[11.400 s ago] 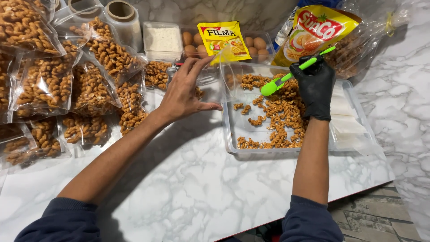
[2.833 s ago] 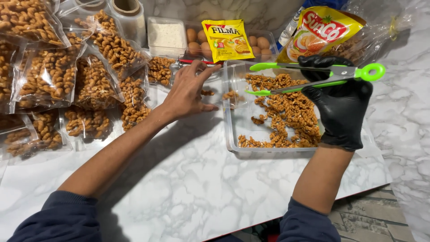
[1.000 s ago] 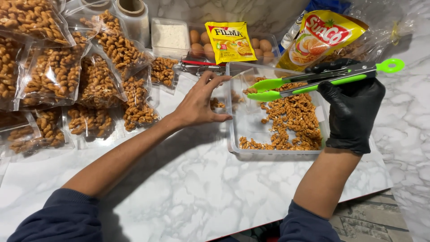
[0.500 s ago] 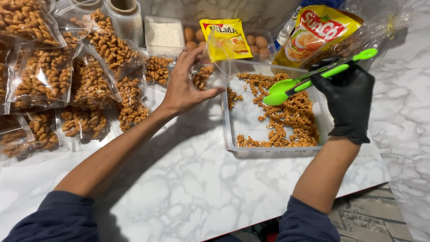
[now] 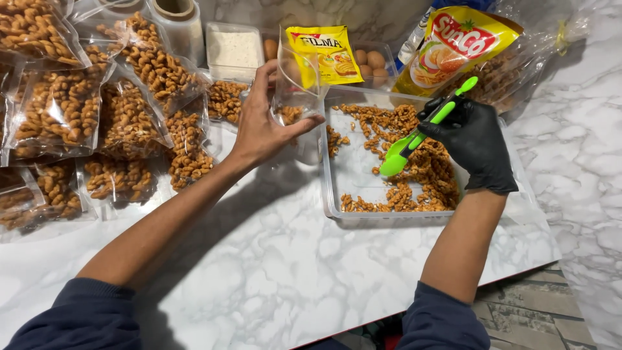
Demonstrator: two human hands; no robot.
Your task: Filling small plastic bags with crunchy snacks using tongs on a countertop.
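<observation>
My bare left hand (image 5: 262,123) held a small clear plastic pouch (image 5: 295,91) upright just left of the tray, thumb in front and fingers curled behind it, pinching it by its sides; a few brown twisted snack pieces (image 5: 289,115) sat in its bottom; my right hand (image 5: 473,142), in a black glove, was closed around the handles of the green plastic tongs (image 5: 421,129), whose tips were pressed together and pointed down-left over the clear rectangular plastic tray (image 5: 337,188); the tips hung just above the loose brown snack pieces (image 5: 414,181) spread across the tray's floor, though I could not tell whether they touched any; to my left lay many filled clear bags of the same snack (image 5: 71,110) on the white marble table (image 5: 291,272); behind the tray stood a yellow sachet (image 5: 327,55), a large yellow pouch (image 5: 453,52), a carton of brown eggs (image 5: 369,61) and a roll of clear film (image 5: 175,19).
</observation>
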